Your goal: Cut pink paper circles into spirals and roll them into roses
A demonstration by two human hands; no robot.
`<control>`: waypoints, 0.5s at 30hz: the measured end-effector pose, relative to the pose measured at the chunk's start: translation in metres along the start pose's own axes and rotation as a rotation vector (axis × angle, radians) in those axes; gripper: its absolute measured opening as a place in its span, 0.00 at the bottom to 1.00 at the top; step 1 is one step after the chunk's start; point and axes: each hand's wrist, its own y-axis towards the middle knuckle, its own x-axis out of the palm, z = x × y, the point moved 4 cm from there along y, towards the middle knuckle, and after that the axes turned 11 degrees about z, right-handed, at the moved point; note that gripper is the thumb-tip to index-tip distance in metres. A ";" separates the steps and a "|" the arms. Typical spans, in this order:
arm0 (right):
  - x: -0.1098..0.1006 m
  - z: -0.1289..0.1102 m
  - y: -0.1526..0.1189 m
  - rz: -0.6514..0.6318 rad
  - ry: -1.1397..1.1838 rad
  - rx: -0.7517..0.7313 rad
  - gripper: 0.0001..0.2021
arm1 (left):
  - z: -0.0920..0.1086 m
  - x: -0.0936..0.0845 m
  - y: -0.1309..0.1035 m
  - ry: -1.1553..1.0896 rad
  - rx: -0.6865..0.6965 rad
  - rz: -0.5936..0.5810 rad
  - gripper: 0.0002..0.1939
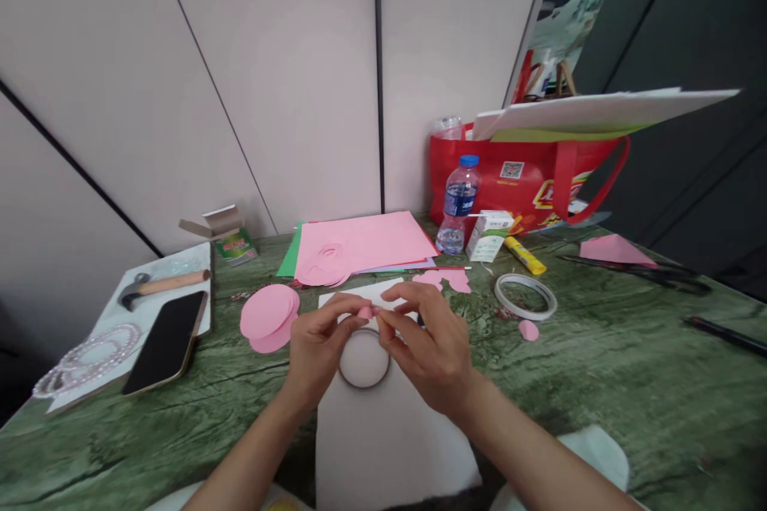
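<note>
Left hand (317, 343) and right hand (430, 339) both pinch small pink paper (365, 312), at 12 o'clock from white round thing (364, 361). Paper looks bent, maybe partly shaped. Pink circles (267, 313), 9 o'clock from hands, already cut, lie flat, seem unused. Big pink sheet (371, 236), 12 o'clock, seems whole.

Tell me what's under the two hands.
A white sheet bearing a dark-rimmed circle shows below the left hand and right hand, with green table alongside. The hands cover part of the sheet; whatever lies there cannot be seen.
</note>
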 end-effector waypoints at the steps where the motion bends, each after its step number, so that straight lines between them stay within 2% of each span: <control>1: 0.000 0.000 0.000 0.004 0.003 -0.002 0.08 | 0.000 0.000 0.000 -0.002 0.000 0.003 0.08; 8: 0.001 0.001 -0.001 -0.019 0.002 0.001 0.07 | -0.004 0.001 0.000 -0.045 -0.054 -0.002 0.08; 15: 0.001 -0.001 0.002 -0.060 -0.043 -0.040 0.06 | -0.012 -0.001 0.000 -0.117 -0.115 0.062 0.09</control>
